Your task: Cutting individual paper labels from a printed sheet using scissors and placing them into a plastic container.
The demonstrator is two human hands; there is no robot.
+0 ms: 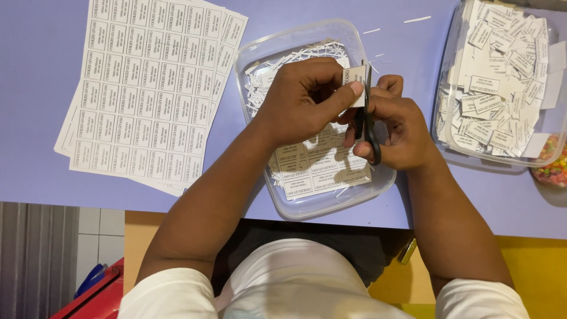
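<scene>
head view, L hand [301, 97]: thumb + fingers pinch the small white printed paper label [354, 77]; held over the clear plastic tub [307, 207]
head view, R hand [401, 127]: fingers thru the black-handled scissors [367, 118]; wrapped tight on the handles
blades: point up, away from the body; sit just R of the label, touching its edge
label strip: long side runs up-down, next to the blades
nearer hand: L has the label; R is just beside it

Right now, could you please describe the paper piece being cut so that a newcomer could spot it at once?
Start at the clear plastic tub in the middle of the lilac table. Above it, the left hand pinches a small white printed label against the black scissors in the right hand. Unlike the other labels, it is held upright in the air.
</scene>
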